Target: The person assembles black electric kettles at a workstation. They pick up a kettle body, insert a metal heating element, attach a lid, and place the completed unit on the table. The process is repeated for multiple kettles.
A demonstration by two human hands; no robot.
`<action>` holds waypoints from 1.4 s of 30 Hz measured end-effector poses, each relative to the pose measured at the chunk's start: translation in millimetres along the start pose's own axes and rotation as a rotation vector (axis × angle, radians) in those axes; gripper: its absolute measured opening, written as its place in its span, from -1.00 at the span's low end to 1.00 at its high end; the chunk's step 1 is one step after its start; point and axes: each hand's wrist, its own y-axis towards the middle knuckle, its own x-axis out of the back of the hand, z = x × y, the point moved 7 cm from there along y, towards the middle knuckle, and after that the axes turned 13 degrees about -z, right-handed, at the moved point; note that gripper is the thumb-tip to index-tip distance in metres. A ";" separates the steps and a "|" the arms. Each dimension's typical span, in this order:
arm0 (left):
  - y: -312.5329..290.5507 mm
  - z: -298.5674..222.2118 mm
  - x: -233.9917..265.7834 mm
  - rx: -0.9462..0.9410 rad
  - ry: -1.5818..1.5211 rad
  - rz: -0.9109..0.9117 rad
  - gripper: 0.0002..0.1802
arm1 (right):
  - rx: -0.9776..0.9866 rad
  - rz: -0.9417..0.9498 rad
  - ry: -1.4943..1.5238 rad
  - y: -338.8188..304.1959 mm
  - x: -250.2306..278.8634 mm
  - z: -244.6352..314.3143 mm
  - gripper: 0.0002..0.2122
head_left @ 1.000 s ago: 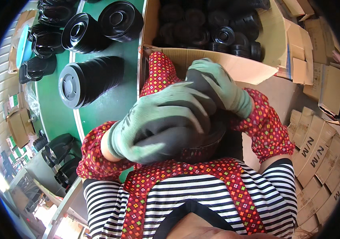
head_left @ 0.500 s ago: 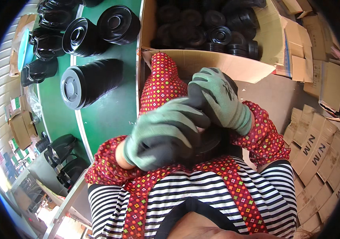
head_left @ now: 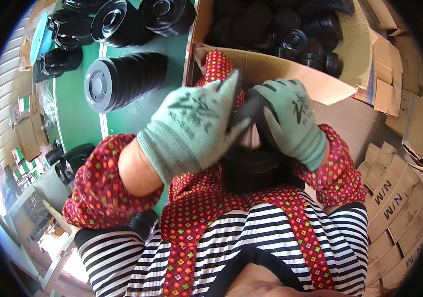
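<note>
Both my hands wear pale green gloves with dark palms and fingertips. My left hand [head_left: 191, 126] is raised over my lap, back up, its thumb and a finger spread apart and slightly smeared by motion. Beside it, my right hand [head_left: 288, 116] has its fingers curled around something dark that the glove hides. The fingertips of both hands meet or nearly meet. Just below them, a stack of round black plastic parts [head_left: 251, 171] stands in my lap against the apron. A small shiny pale spot shows between the hands; I cannot make out what it is.
A green table [head_left: 137, 121] at the left bears a lying stack of black round pieces [head_left: 100, 85], shiny black pots [head_left: 115, 22] and a blue dish [head_left: 41, 38]. A cardboard box [head_left: 290, 74] of black round parts stands ahead. Flattened cartons [head_left: 395, 193] lie at the right.
My left hand has turned from curled over the dark parts to back up with fingers spread, moving upward. My right hand has shifted slightly down. The view has shifted, and the lap stack shows more.
</note>
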 end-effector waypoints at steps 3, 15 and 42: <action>11.3 27.3 -6.9 -0.130 -0.102 -0.045 -0.38 | -0.061 0.037 -0.090 3.3 17.0 12.6 -0.61; 45.9 63.9 -57.5 -0.540 -0.445 -0.520 -0.71 | -0.050 0.434 -0.489 13.3 32.3 44.9 -0.37; -226.0 215.8 -102.8 0.476 0.133 -0.915 -0.14 | -0.315 -0.434 0.501 -13.8 51.9 16.4 -0.84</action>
